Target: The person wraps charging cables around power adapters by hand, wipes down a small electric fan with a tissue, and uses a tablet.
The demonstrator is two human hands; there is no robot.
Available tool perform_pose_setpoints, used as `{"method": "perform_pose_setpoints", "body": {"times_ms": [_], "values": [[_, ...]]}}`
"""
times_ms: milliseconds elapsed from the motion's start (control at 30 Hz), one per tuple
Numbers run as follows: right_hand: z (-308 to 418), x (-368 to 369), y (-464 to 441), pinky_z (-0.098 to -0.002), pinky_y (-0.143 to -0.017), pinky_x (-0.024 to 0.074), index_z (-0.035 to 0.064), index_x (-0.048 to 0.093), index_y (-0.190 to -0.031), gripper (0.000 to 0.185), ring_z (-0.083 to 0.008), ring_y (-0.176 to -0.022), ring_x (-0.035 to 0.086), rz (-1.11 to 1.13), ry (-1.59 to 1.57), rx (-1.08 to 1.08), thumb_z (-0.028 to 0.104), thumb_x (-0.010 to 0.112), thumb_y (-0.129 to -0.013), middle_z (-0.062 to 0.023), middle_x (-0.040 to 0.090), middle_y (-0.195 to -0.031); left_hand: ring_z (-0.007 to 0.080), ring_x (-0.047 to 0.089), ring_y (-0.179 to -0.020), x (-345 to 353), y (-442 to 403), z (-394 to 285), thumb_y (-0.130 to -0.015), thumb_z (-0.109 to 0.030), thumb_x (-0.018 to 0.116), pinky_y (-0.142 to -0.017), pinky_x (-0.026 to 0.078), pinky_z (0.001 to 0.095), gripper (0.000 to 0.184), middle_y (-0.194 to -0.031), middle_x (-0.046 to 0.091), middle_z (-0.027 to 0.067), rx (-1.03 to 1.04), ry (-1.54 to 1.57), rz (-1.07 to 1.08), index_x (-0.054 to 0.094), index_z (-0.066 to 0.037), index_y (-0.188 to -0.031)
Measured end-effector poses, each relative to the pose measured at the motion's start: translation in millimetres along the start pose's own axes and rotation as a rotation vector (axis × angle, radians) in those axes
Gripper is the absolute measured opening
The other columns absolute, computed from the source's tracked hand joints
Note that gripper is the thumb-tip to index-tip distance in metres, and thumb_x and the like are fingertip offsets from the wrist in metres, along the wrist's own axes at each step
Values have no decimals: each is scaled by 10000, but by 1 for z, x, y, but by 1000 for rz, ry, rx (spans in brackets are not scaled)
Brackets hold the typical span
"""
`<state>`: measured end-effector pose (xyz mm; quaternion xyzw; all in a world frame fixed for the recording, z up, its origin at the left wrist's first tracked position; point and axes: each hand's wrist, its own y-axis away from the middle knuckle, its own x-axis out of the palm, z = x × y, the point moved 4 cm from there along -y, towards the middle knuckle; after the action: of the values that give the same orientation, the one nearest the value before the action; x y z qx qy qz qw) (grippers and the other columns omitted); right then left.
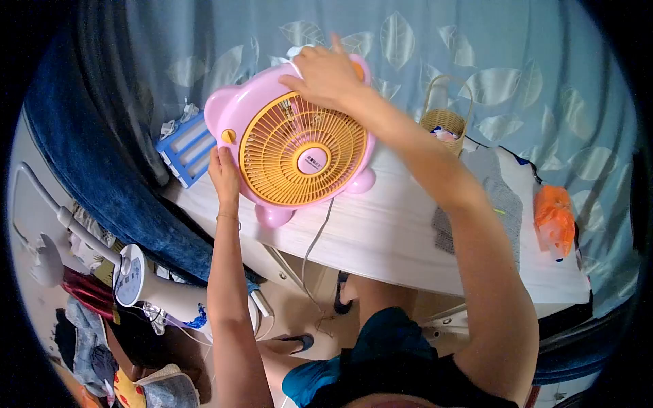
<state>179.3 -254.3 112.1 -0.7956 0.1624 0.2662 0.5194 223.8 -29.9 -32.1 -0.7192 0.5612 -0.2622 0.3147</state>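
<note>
Fan [313,161], pink and yellow, on a white desk [401,224]

The left hand [224,173] has its grip curled on the fan's left rim, holding it. The right hand [326,75], slightly blurred, lies across the top, thumb apart from the fingers; whether it closes on anything, I cannot tell. The fan stands near the desk's front edge, its grey cord [314,248] hanging down. Beside it on the left is a blue frame [185,154]; to the right are a wicker basket [445,121], grey cloth [505,200] and orange bag [554,217]. Behind hangs a pale blue, leaf-patterned curtain [428,34].
</note>
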Motion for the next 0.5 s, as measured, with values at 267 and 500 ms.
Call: {"method": "perform_pose_setpoints", "body": {"times_ms": [267,500], "values": [[-7,13,-3,-467,-956,275,33,524,-1052,337,-284,-1001,503,-53,-158,-153,276,490,-822,-148,546,-1018,70,395,-710,1,-1,6,-911,-309,390,-648,346,212,337,-767,461,-12,1,33,4,516,4,-908],[-3,49,86,-437,-987,265,17,412,-1178,439,-266,-1184,360,-190,-65,-246,164,536,-783,-128,404,-1256,232,432,-996,-7,-10,5,-873,-297,449,-862,326,327,398,-1010,507,143,92,-253,-120,473,40,-1083]]}}
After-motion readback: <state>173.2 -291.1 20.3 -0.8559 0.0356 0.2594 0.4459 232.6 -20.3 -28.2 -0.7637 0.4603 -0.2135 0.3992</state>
